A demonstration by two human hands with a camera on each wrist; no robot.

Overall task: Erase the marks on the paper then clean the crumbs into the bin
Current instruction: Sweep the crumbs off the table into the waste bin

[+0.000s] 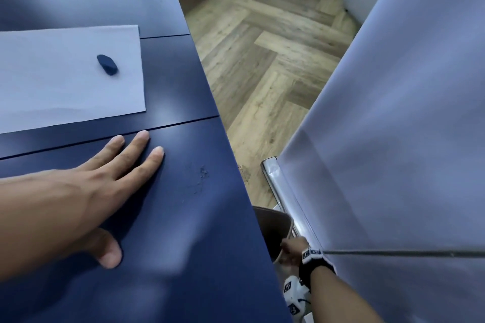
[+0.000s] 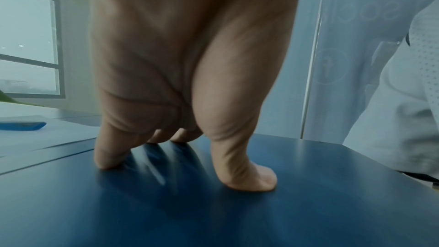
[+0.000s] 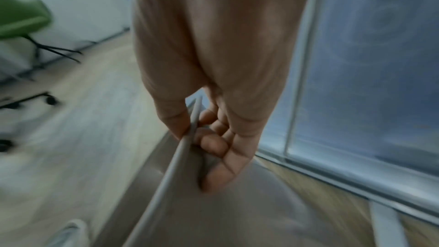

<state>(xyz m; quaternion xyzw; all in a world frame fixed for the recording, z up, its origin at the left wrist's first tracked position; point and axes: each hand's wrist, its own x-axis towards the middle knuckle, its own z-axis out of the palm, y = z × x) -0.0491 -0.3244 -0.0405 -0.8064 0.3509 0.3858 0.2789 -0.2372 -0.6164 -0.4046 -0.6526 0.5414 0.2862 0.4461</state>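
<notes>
With the left hand (image 1: 86, 186) flat on the worktop (image 1: 183, 244) and the right hand (image 1: 290, 253) gripping the bin (image 1: 273, 225) rim below the edge, the crumbs (image 1: 200, 174) at the left hand's 3 o'clock may miss a misaligned bin.

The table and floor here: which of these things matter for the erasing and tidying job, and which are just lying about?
Part of the job:
paper
eraser lying on the paper
crumbs near the table edge
bin, rim gripped by the right hand
left hand, flat on the table

Just lying about:
green chair
glass partition
wooden floor
</notes>
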